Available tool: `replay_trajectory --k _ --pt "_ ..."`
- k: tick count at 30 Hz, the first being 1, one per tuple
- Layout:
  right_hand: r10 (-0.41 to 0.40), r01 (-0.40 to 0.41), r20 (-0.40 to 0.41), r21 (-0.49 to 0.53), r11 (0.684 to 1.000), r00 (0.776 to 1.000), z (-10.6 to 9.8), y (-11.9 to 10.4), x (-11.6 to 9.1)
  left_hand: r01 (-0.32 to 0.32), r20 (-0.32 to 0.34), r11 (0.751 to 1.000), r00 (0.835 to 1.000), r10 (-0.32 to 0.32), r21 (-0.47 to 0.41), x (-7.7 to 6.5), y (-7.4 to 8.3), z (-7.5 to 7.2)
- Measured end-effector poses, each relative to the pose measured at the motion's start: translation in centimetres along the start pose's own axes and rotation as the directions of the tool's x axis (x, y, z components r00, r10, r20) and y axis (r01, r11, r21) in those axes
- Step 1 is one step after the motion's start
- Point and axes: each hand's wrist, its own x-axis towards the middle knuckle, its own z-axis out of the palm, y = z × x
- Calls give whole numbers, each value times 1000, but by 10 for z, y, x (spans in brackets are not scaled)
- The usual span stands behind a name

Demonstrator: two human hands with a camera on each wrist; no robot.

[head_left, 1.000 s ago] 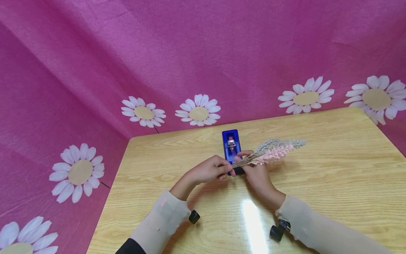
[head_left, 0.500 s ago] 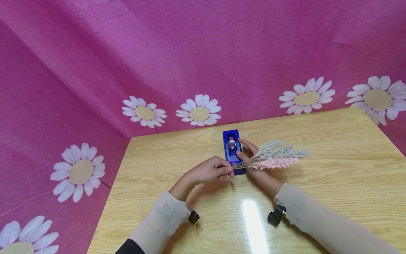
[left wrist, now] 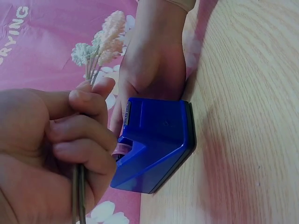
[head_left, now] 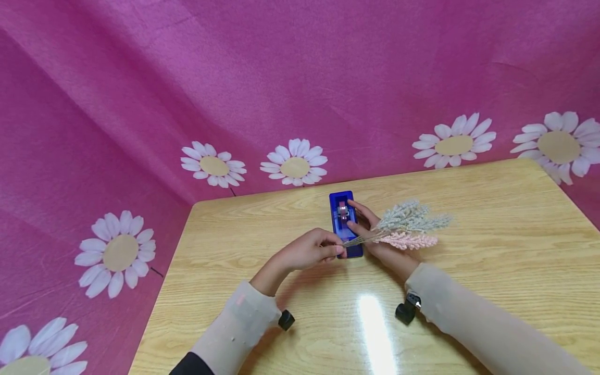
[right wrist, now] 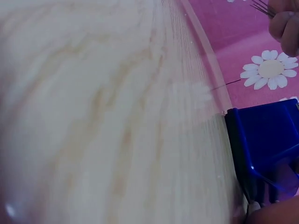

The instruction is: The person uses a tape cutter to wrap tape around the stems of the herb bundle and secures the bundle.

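Note:
Between the fingers of my left hand [head_left: 311, 250] are the thin stems of a small bunch of dried-looking flower sprigs [head_left: 408, 216], pale grey-green and pink. Their heads point right, over my right wrist. In the left wrist view the stem ends [left wrist: 78, 196] stick out below the curled fingers. A blue tape dispenser [left wrist: 154, 135] stands on the table, just beyond the left hand. My right hand [head_left: 372, 219] grips its right side, with thumb and index finger at the opening around the tape roll [head_left: 342, 211]. The remaining right fingers are hidden.
The wooden table [head_left: 492, 250] carries a bright light reflection near its front. A pink cloth [head_left: 300, 78] with printed daisies hangs behind and to the left. Black wrist cameras [head_left: 405, 311] sit at both sleeves.
My right hand has left the stems and moved forward to the tape dispenser's right side. The flower heads have fanned out and shifted slightly. The left hand stays nearly in place, holding the stems.

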Motion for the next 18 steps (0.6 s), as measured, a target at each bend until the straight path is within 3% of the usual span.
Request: replay_trajectory --k 5,11,18 --pt "11 -10 -16 35 999 1000 1 0 -1 28 -37 1000 999 -27 5 0 1 0" --pt "87 -88 -27 -23 996 996 1 -5 1 66 -65 998 996 -67 -5 0 3 1" --pt "102 -101 36 -21 995 994 -3 -4 -2 66 -104 998 992 -64 19 0 5 1"
